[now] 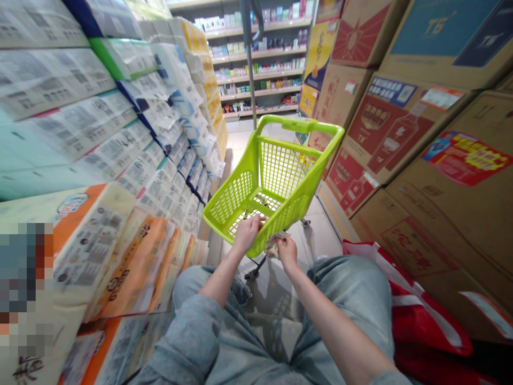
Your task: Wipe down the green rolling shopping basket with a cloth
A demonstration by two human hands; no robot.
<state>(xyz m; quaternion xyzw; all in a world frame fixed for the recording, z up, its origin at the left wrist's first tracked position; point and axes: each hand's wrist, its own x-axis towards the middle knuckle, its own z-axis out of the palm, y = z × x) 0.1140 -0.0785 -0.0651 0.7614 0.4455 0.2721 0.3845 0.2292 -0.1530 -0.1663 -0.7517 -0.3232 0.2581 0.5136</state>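
Observation:
A lime-green plastic shopping cart (310, 184) stands in front of my knees, its lattice basket showing bare floor slots. My left hand (247, 233) is closed at the basket's near rim, with the fingers curled over the inside edge. Just outside the near right corner, my right hand (287, 250) pinches a crumpled, pale patterned cloth (273, 246). The cloth is close against the basket's side; whether it touches cannot be made out. Below the basket, a black caster (252, 275) shows near my foot.
Wrapped paper packs (132, 141) are stacked along the left, with orange packs (128, 262) close to my arm. Cardboard cartons (385, 128) wall the right side. A red bag (425, 310) lies by my right knee. Ahead are a metal pole (249, 69) and stocked shelves (264, 51).

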